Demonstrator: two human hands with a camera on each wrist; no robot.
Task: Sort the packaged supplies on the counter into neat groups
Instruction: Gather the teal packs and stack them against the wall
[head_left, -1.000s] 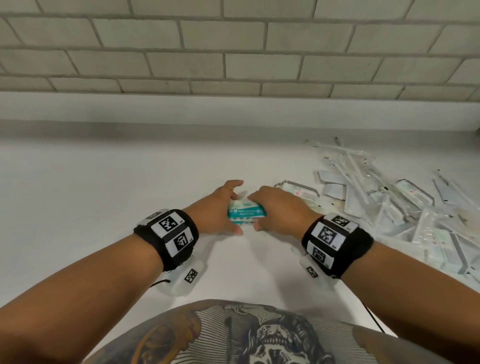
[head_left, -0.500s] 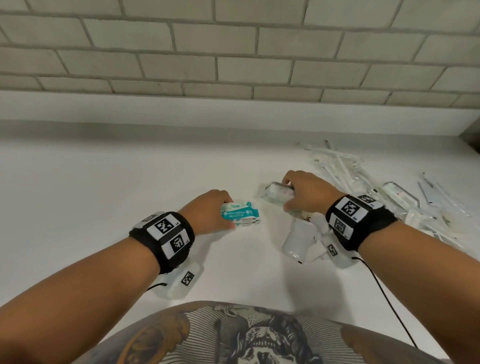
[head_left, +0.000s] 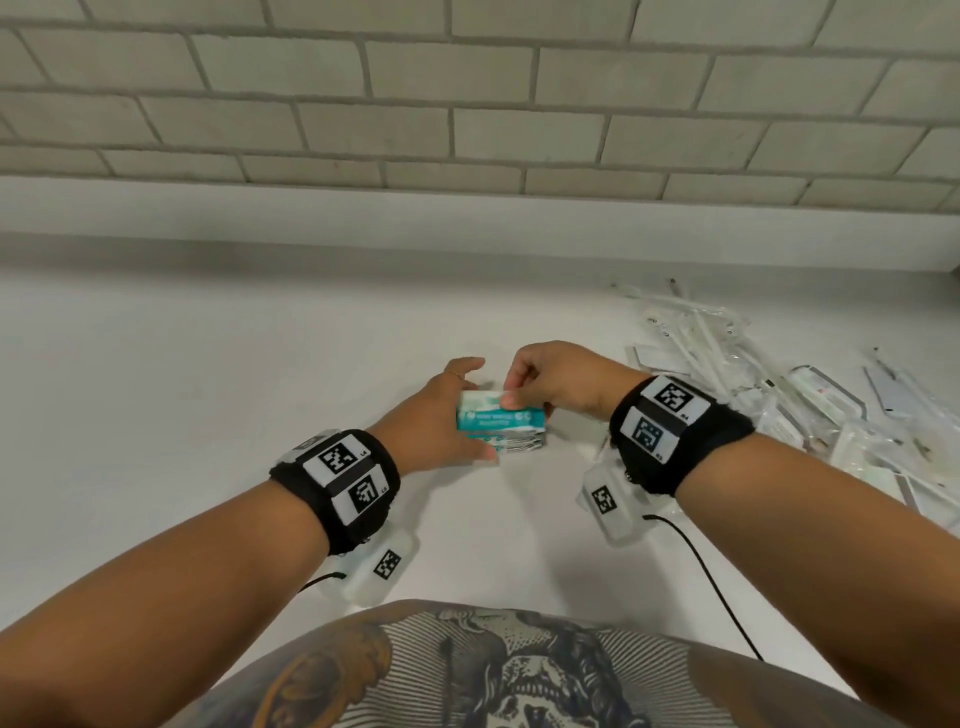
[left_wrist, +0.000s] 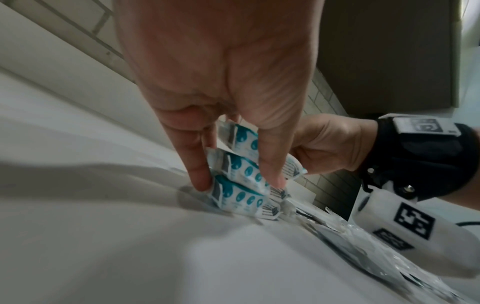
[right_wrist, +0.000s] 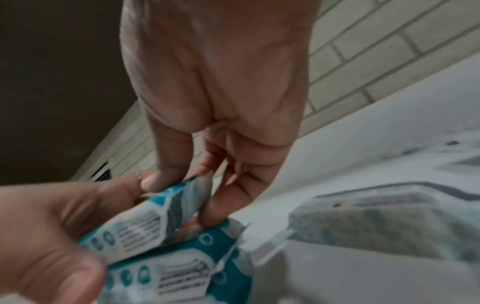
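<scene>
A small stack of teal-and-white wipe packets (head_left: 501, 423) stands on the white counter (head_left: 208, 415) in front of me. My left hand (head_left: 462, 415) grips the stack from its left side, with a finger and the thumb on either side of the packets (left_wrist: 241, 197). My right hand (head_left: 511, 389) pinches the right end of the top teal packet (right_wrist: 182, 197) between thumb and fingers and holds it just over the stack. The packet beneath (right_wrist: 182, 267) lies flat. My left hand (right_wrist: 44, 226) shows large and blurred at the lower left of the right wrist view.
A loose pile of clear and white packaged supplies (head_left: 779, 395) spreads over the counter's right side. One clear packet (right_wrist: 389, 222) lies just right of the stack. A brick wall (head_left: 467, 104) with a white ledge runs along the back. My wrist cable (head_left: 711, 582) trails near the counter's front edge.
My right hand went to the pile on the right, took a packet and came back left; it now holds a teal packet over the stack. My left hand stayed at the stack.
</scene>
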